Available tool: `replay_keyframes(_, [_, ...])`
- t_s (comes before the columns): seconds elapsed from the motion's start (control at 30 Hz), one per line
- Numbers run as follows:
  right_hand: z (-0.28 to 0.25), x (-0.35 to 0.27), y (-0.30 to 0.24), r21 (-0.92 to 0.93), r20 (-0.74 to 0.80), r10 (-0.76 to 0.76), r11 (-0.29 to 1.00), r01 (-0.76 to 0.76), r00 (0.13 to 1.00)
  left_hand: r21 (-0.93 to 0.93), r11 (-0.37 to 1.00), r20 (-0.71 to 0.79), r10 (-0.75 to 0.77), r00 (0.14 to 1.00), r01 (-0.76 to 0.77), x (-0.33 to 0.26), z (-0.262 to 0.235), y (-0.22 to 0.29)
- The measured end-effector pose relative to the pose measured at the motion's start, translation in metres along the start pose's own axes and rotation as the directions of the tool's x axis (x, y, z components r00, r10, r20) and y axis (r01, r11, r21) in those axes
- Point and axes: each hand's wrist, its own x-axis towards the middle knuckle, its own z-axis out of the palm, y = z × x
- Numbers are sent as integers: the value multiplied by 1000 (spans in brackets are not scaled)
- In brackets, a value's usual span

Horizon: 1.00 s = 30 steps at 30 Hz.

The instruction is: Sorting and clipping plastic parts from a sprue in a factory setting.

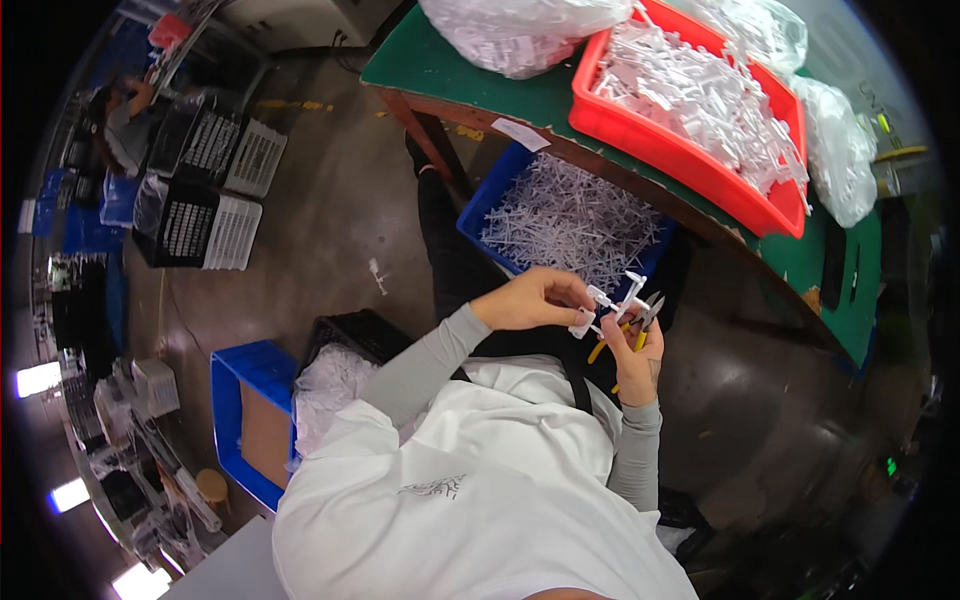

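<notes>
My left hand [530, 299] pinches a small white plastic part [612, 301] with several short arms, held over my lap. My right hand [637, 347] grips yellow-handled cutters [640, 322], their jaws touching the right side of that part. Both hands meet just in front of a blue bin [480, 213] full of thin white plastic sprues. My grey sleeves and white vest fill the lower middle of the view.
A red tray [690, 165] heaped with white parts sits on a green-topped table [420, 60], with clear bags [520, 35] beside it. A black crate [350, 330] with white scraps, a blue box [235, 370] and stacked baskets [205, 180] stand on the floor at left.
</notes>
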Motion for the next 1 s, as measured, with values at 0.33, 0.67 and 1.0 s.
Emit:
replay_keyframes(0.33, [26,19,-25,-222,144,-38,972,70,989,-222,939,-521,112,846,-261,-48,7,11])
replay_keyframes(0.67, [79,12,-35,-332,181,-43,938,102,983,-173,913,-437,264,860,-368,-58,20,24])
replay_keyframes(1.0, [128,65,-39,-474,480,-43,828,300,876,76,905,-880,259,399,-419,-157,-100,-25])
